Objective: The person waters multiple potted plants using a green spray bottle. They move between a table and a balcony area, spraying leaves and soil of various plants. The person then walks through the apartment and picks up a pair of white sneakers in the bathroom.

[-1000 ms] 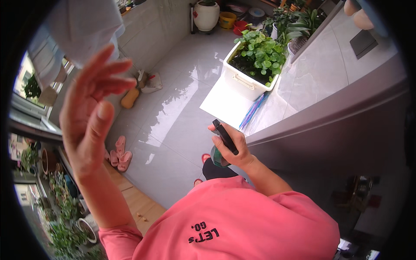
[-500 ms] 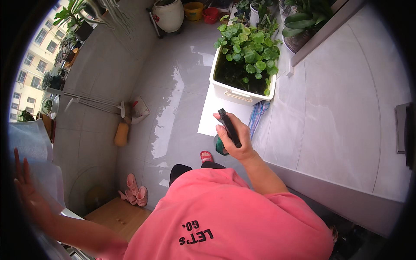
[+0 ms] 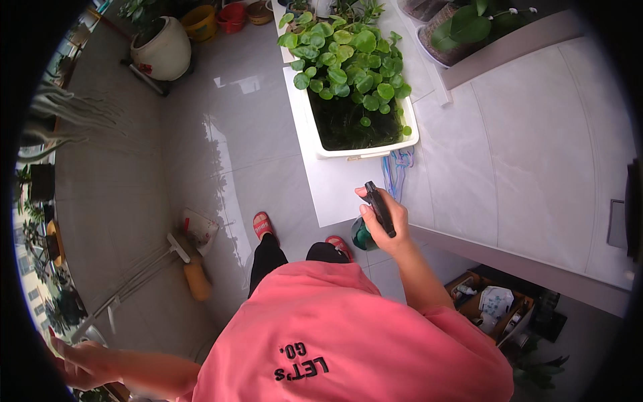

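Observation:
My right hand (image 3: 395, 224) is wrapped round a spray bottle, in front of my chest on the right. Its black trigger head (image 3: 380, 211) sticks up past my fingers, and the green see-through body (image 3: 362, 234) shows below. Beyond it stands a white tub (image 3: 410, 137) of dark water, with round-leaved green plants (image 3: 365, 63) crowding its far half. A blue and purple strappy item (image 3: 398, 171) hangs by its near corner. Far to the lower left, my left hand (image 3: 84, 362) reaches out near the potted plants at the window. Its fingers look apart, partly cut by the rim, with nothing visible in them.
The tub rests on a white surface (image 3: 335, 194) beside a grey tiled ledge (image 3: 529, 147). A broom and mop (image 3: 144, 268) lean at the left wall by a dustpan (image 3: 199, 228). Farther off are a large white pot (image 3: 163, 50) and an orchid (image 3: 469, 30). A filled box (image 3: 492, 305) sits lower right.
My view and body have turned leftward. My left hand has left the pale blue sheet and is now by the window plants. The spray bottle stays in my right hand.

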`<state>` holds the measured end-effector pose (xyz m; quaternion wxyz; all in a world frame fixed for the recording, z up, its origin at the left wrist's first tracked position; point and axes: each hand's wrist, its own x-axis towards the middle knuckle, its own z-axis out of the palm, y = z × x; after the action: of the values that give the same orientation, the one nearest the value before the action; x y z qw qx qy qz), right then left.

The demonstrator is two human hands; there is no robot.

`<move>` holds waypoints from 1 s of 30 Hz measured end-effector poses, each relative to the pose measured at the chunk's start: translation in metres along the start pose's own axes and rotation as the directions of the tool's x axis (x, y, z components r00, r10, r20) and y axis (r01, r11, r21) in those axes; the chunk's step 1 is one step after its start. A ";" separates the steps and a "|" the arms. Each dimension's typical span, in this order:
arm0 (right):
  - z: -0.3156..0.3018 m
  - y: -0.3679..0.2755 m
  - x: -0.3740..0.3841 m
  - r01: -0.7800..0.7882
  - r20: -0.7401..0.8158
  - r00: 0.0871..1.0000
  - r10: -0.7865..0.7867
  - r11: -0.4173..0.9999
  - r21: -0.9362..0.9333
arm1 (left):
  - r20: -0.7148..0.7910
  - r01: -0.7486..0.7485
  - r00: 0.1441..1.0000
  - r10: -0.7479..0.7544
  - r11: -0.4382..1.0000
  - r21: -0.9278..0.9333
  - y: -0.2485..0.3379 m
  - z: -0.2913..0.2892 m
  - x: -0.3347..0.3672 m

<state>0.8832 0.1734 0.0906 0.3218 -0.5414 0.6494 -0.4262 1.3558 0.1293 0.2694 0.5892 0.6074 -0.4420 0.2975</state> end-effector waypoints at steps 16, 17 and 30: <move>0.022 -0.063 0.059 -0.256 -0.349 0.901 0.257 0.965 0.049 | 0.718 0.314 0.312 0.622 0.646 -0.696 0.100 0.320 -0.086; 0.017 -0.061 0.063 -0.266 -0.360 0.892 0.273 0.961 0.070 | 0.702 0.314 0.269 0.659 0.629 -0.711 0.115 0.328 -0.090; -0.036 -0.058 0.088 -0.379 -0.701 0.611 0.368 0.913 0.149 | 0.401 0.500 -0.076 0.913 0.383 -0.777 0.230 0.438 -0.167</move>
<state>0.8585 0.0921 0.1616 0.1211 -0.1876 0.8236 -0.5213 1.0102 -0.2493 0.1697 0.1989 0.0837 -0.9001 -0.3784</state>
